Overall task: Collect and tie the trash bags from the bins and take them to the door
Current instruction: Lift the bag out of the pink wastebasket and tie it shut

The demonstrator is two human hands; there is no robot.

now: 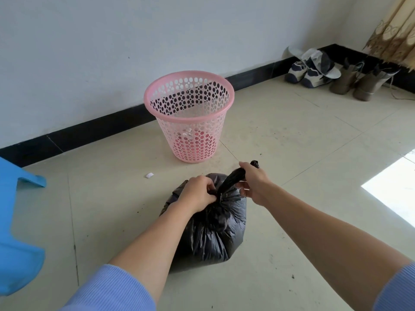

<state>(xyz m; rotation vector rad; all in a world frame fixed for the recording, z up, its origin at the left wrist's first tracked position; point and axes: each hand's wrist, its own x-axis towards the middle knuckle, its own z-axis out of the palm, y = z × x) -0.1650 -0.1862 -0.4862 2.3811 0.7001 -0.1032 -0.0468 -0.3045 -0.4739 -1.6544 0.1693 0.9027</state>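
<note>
Left hand (197,194) pinches gathered neck of black trash bag (211,232); right hand (252,180) grips its twisted top.

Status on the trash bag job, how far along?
Done: black trash bag is out of the pink bin, on the floor. In hand: left hand pinches the gathered neck, right hand grips the twisted tail; no finished knot visible. Left: finish the tie, carry it to the door, which is not in view.
</note>
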